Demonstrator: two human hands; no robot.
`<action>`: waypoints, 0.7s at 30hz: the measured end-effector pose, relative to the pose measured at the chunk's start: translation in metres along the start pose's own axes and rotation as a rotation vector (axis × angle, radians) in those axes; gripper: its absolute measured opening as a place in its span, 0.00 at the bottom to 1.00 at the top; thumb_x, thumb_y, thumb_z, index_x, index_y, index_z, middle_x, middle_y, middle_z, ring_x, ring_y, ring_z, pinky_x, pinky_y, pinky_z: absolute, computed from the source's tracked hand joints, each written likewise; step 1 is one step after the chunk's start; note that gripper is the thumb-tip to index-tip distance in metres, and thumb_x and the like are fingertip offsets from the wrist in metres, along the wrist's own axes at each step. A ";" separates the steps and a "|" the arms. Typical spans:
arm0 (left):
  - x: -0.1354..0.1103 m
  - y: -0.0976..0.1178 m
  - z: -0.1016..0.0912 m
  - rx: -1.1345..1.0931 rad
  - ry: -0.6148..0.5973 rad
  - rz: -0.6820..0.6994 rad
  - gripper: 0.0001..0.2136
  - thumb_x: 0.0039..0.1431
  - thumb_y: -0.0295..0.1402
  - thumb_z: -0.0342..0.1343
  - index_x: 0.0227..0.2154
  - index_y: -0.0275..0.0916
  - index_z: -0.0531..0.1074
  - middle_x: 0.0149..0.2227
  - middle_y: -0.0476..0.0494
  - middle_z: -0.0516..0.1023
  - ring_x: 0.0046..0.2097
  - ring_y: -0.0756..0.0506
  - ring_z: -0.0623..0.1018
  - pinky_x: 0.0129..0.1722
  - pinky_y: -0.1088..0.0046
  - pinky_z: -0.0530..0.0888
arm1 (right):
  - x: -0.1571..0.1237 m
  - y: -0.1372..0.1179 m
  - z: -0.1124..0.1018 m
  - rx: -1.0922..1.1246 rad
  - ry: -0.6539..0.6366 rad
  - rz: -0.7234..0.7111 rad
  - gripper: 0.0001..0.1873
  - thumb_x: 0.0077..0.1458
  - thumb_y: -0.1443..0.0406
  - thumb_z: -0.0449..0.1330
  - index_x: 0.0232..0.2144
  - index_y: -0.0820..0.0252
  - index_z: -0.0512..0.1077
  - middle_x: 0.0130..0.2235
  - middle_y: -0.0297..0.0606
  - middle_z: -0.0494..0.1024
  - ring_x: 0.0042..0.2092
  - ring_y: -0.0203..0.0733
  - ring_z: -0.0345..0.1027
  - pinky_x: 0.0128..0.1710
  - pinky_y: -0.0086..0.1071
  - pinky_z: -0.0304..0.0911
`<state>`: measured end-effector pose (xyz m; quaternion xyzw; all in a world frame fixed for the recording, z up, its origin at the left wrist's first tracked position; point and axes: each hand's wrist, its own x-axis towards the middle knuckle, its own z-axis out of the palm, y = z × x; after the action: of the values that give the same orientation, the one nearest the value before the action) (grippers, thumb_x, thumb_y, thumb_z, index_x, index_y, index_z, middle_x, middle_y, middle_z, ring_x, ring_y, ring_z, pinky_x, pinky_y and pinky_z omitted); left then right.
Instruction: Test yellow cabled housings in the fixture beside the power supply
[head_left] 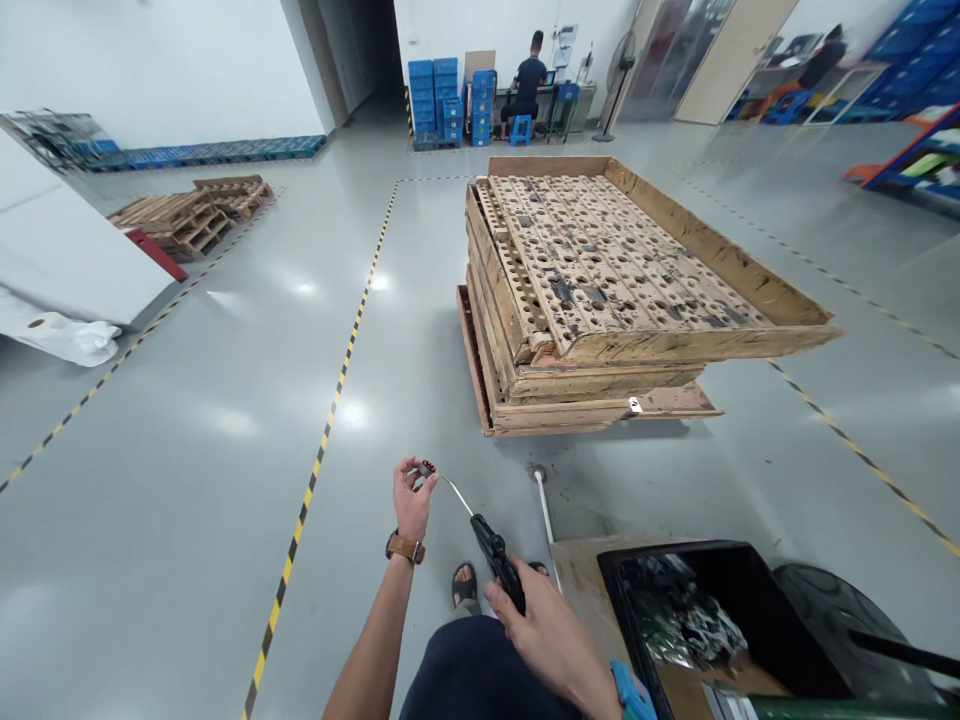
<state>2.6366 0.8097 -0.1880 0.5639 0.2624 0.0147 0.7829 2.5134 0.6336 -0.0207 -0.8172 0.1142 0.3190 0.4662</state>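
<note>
My left hand [411, 500] is closed, its fingertips pinching a small dark part with red spots [427, 468]. What exactly the part is, I cannot make out. In my right hand [551, 625] is a black air blow gun [491, 550], its handle wrapped by the fingers. The gun's thin bent metal nozzle [457, 495] points up and left, its tip close beside the small part. Both hands are in front of my body, over the grey floor.
Ahead stands a stack of wooden trays [491, 350] with rows of holes. A black bin [795, 620] holding shiny scraps is at lower right, near a white pipe [544, 505]. Wooden pallets [176, 215] lie left. A person [530, 75] sits by blue crates [422, 95].
</note>
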 end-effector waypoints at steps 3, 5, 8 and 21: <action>0.000 0.000 0.000 0.034 -0.008 0.014 0.24 0.43 0.23 0.72 0.43 0.42 0.72 0.45 0.46 0.75 0.46 0.47 0.77 0.46 0.75 0.74 | -0.001 0.000 -0.002 0.031 -0.023 -0.009 0.24 0.65 0.46 0.48 0.37 0.58 0.71 0.31 0.38 0.77 0.35 0.44 0.72 0.39 0.33 0.63; 0.001 -0.001 0.001 0.042 -0.011 0.015 0.23 0.43 0.23 0.72 0.42 0.41 0.73 0.44 0.46 0.76 0.46 0.48 0.77 0.46 0.75 0.74 | -0.001 0.002 -0.002 0.037 -0.005 -0.007 0.24 0.64 0.45 0.48 0.38 0.58 0.71 0.31 0.38 0.76 0.34 0.44 0.71 0.39 0.33 0.63; 0.002 -0.003 0.003 0.031 -0.012 0.001 0.21 0.42 0.20 0.72 0.39 0.40 0.74 0.42 0.46 0.77 0.44 0.49 0.77 0.46 0.77 0.72 | -0.003 0.006 0.000 0.065 -0.010 0.010 0.25 0.64 0.45 0.49 0.40 0.59 0.72 0.31 0.38 0.77 0.34 0.44 0.72 0.39 0.33 0.63; 0.014 -0.020 0.017 -0.204 -0.134 -0.403 0.08 0.62 0.35 0.63 0.34 0.37 0.72 0.35 0.42 0.82 0.39 0.46 0.83 0.39 0.72 0.81 | -0.027 0.015 0.011 0.253 -0.080 0.014 0.28 0.62 0.43 0.53 0.46 0.59 0.73 0.31 0.38 0.76 0.31 0.44 0.72 0.35 0.34 0.65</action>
<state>2.6499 0.7922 -0.2078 0.4179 0.3140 -0.1529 0.8387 2.4812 0.6318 -0.0183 -0.7378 0.1404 0.3375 0.5675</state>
